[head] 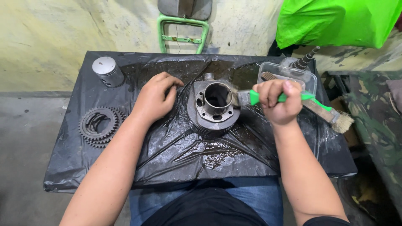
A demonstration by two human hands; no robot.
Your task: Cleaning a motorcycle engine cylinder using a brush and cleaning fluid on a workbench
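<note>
Engine cylinder (215,109) sits at table (125,71) centre on black plastic sheet (201,155), bore up. Left hand (155,99) presses beside it, grip curled, empty, steadying. Right hand (279,100) grip closed round green-handled brush (268,97), bristles at cylinder rim. Gears (99,125) near left edge.

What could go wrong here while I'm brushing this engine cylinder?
The plastic sheet looks wet and bunched, so the cylinder may slide; the left hand rests beside it rather than gripping it. The right hand works the green brush near the clear tub, which it might knock.
</note>
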